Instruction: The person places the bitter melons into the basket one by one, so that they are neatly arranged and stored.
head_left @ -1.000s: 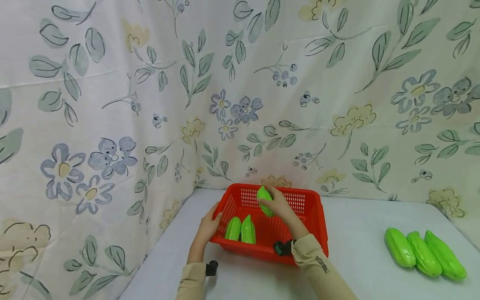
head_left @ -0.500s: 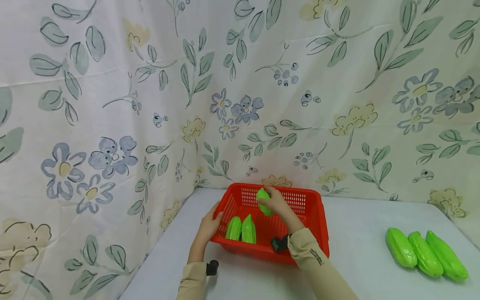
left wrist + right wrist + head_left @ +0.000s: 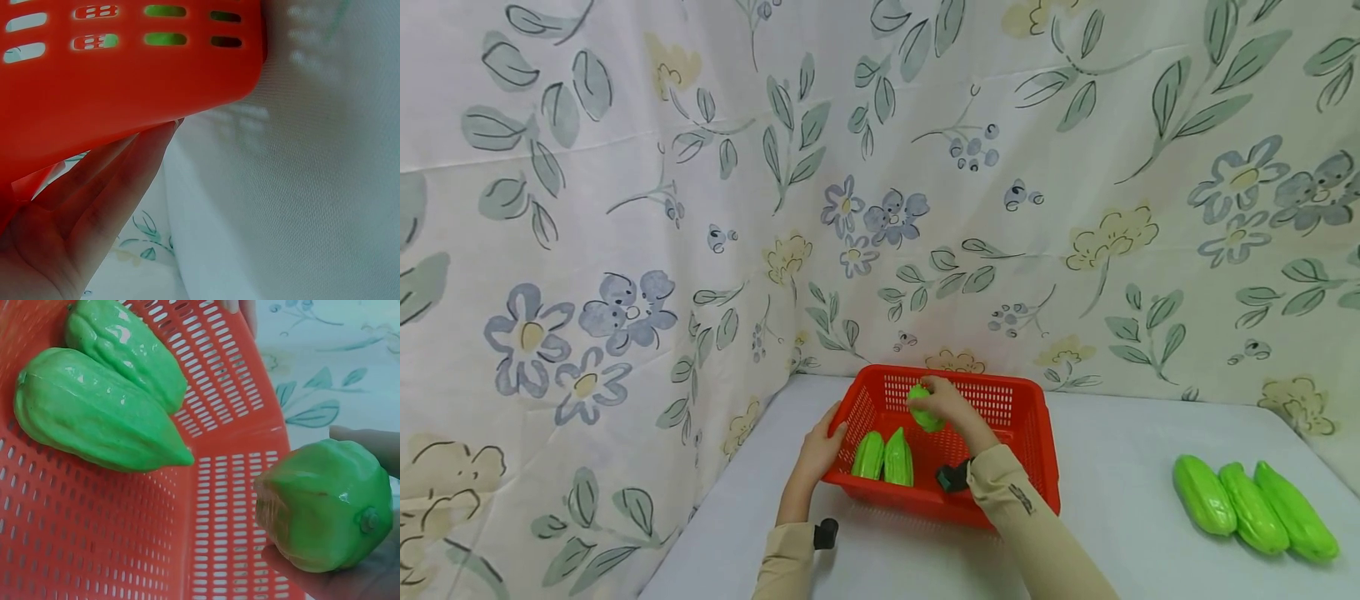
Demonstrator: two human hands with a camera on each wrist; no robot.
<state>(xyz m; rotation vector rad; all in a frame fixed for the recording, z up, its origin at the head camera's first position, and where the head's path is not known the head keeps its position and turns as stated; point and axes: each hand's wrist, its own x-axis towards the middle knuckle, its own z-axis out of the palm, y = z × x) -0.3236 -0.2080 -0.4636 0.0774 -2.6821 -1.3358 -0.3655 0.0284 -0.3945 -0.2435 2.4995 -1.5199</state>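
In the head view my right hand [image 3: 952,405] grips a green ribbed vegetable [image 3: 926,408] above the inside of the red basket [image 3: 917,502]. The right wrist view shows that vegetable [image 3: 331,506] between thumb and fingers, its stem end toward the camera. Two similar green vegetables [image 3: 868,456] [image 3: 94,412] lie side by side at the basket's left. My left hand [image 3: 819,451] holds the basket's left rim; in the left wrist view its fingers [image 3: 119,181] lie along the underside of the red rim, and the thumb is hidden.
Three more green vegetables [image 3: 1253,508] lie in a row on the white table [image 3: 1120,500], right of the basket. A floral cloth [image 3: 970,200] hangs behind and to the left, close to the basket's back rim.
My right hand has moved slightly left and down with the green vegetable, which now sits a little lower over the basket. My left hand stays on the rim.
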